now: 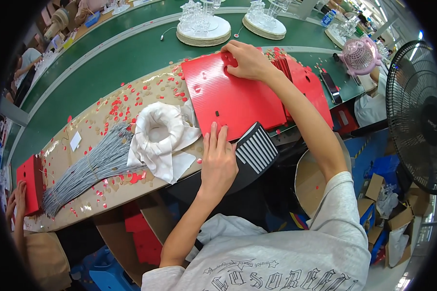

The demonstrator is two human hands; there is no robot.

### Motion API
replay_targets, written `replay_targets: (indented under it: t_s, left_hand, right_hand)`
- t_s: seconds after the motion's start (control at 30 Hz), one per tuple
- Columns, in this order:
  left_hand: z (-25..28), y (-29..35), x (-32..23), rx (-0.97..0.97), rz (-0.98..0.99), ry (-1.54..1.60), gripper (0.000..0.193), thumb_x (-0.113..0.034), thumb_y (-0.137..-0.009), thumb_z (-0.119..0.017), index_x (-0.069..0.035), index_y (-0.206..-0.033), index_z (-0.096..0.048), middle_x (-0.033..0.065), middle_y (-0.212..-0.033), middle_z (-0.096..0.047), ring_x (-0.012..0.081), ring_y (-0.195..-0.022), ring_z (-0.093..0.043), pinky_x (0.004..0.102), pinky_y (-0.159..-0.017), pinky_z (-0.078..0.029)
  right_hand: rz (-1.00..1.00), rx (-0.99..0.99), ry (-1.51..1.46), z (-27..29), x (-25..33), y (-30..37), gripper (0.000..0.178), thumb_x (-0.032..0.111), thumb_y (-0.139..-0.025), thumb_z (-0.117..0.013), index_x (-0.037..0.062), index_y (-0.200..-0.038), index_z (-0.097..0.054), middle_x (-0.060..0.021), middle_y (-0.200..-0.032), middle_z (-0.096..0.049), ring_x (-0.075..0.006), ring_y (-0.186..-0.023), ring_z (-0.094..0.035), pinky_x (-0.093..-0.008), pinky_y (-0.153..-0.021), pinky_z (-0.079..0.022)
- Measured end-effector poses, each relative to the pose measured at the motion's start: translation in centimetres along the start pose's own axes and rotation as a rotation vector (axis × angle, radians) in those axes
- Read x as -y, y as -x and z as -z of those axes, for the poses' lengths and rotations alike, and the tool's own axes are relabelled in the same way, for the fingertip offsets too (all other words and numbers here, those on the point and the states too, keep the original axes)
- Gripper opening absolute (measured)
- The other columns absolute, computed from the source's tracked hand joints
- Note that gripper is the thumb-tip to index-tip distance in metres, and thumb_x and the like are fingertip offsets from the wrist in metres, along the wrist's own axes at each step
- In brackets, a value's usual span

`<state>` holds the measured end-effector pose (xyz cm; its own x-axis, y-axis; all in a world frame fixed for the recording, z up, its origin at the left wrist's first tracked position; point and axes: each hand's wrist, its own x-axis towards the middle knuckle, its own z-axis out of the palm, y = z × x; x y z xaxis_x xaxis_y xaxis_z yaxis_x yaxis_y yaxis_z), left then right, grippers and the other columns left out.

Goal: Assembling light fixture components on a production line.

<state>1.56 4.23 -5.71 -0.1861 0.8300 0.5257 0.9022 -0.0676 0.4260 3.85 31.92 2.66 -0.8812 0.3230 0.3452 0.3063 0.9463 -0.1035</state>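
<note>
Nearest, at the lower edge, a grey short-sleeved T-shirt [276, 252] with dark lettering. Just ahead, the left of the two hands [219, 165]: palm down, fingers extended and slightly apart, fingertips on the lower left corner of a flat, ribbed, bright red sheet [242, 99], pressing rather than gripping. Beside the sheet's near edge, a black panel with pale slats [257, 148]. Under the right arm, an open brown cardboard box [309, 186].

To the left, on a tabletop [119, 196] covered in brown material, a white cloth bunched into a ring [150, 138], then a long tied bundle of thin grey strands [87, 169], with small red and tan discs [116, 104] strewn around. At far left, another person's fingers on an upright red block [29, 182].

At the sheet's far edge, the right hand [245, 60]: half curled, thumb and bent fingers touching the sheet; firmness of grip impossible to tell. Just to its right, more red sheets [310, 87], partly fanned. Farther right, a dark phone [330, 87], a small pink fan [360, 56] and a large black caged fan [422, 114].

Beyond, on a green tabletop [141, 53], clear plastic pieces on white round bases [204, 34].
</note>
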Motion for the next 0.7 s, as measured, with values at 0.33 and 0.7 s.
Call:
replay_targets:
  t_s: [0.33,0.7]
  left_hand:
    - [1.3,0.2,0.0,-0.062,0.024,0.163,0.015,0.0,-0.091,-0.061,0.011,-0.082,-0.058,0.0276,-0.139,-0.051,0.046,-0.136,-0.044,0.0555,-0.109,-0.041]
    - [5.7,0.7,-1.1,-0.039,-0.1,0.309,0.007,0.003,-0.089,-0.059,0.008,-0.094,-0.061,0.0222,-0.12,-0.065,0.0426,-0.114,-0.062,0.0484,-0.098,-0.051]
  right_hand:
    - [0.098,-0.245,-0.022,4.0,1.7,-0.4,0.042,0.013,-0.074,-0.077,0.0082,-0.114,-0.067,-0.0104,-0.106,-0.07,-0.0302,-0.097,-0.066,-0.0381,-0.088,-0.053]
    - [0.05,-0.448,0.028,9.9,-3.6,-0.1,0.035,0.014,-0.076,-0.078,0.006,-0.109,-0.07,-0.0127,-0.098,-0.072,-0.0313,-0.091,-0.068,-0.0394,-0.083,-0.054]
